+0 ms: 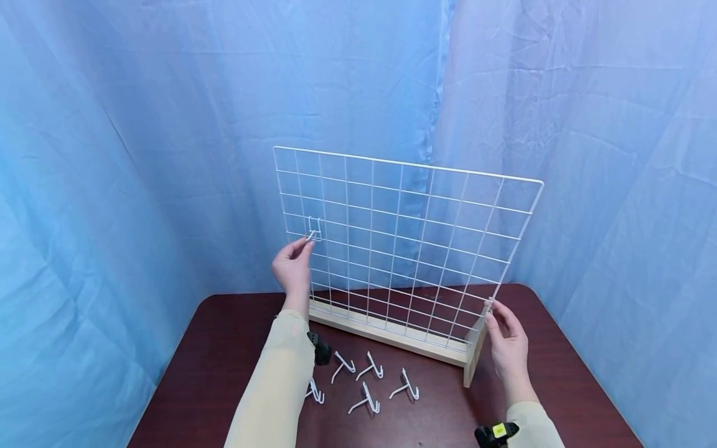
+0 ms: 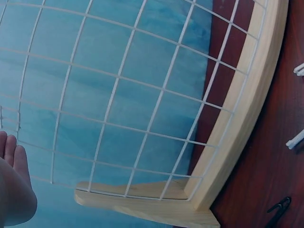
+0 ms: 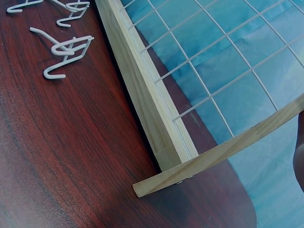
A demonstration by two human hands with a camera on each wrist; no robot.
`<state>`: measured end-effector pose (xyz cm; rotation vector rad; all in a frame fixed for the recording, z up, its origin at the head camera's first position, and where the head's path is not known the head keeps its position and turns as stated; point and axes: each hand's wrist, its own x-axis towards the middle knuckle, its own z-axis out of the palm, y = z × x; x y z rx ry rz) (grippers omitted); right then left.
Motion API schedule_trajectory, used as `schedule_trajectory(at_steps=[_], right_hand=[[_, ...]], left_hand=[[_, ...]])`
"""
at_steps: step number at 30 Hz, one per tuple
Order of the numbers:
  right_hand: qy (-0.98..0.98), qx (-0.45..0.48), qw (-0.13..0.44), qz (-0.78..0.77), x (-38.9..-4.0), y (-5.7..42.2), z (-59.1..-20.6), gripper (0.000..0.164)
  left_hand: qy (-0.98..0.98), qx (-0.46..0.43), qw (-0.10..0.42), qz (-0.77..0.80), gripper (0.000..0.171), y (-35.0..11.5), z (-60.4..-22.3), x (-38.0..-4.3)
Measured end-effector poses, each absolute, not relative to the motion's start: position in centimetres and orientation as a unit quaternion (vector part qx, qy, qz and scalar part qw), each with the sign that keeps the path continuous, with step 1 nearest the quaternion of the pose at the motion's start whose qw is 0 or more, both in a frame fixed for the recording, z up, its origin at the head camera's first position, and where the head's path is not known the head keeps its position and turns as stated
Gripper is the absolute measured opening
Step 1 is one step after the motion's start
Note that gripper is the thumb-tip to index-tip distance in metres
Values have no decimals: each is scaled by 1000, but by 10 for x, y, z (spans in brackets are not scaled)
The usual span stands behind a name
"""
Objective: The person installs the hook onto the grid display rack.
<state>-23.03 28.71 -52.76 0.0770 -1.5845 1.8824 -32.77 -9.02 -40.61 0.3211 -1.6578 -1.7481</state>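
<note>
A white wire grid panel (image 1: 383, 246) stands upright in a wooden base (image 1: 386, 333) on the table. Near the panel's left edge, my left hand (image 1: 292, 266) pinches the prong of a white metal hook (image 1: 314, 231) between thumb and fingers. That hook's wire back lies against the grid; whether it is caught on a bar, I cannot tell. My right hand (image 1: 508, 342) grips the upper end of the wooden side piece (image 1: 475, 348) at the panel's right edge. Only a dark bit of the right hand (image 3: 299, 161) shows in the right wrist view.
Several loose white hooks lie on the dark red table (image 1: 224, 373) in front of the base, one of them a hook (image 1: 406, 387) near the right end. Blue curtains (image 1: 224, 124) hang behind and on both sides.
</note>
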Motion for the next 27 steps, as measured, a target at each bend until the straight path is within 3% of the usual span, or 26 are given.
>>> schedule_trajectory(at_steps=[8,27], right_hand=[[-603,32,335,724,-231,288,-528,33],[-593,35,331,733,-228,285,-521,34]], left_hand=[[-656,121,315,-675,23,-96,-428,-321],[-678,91,304,-663,29,-98,-481,-303]])
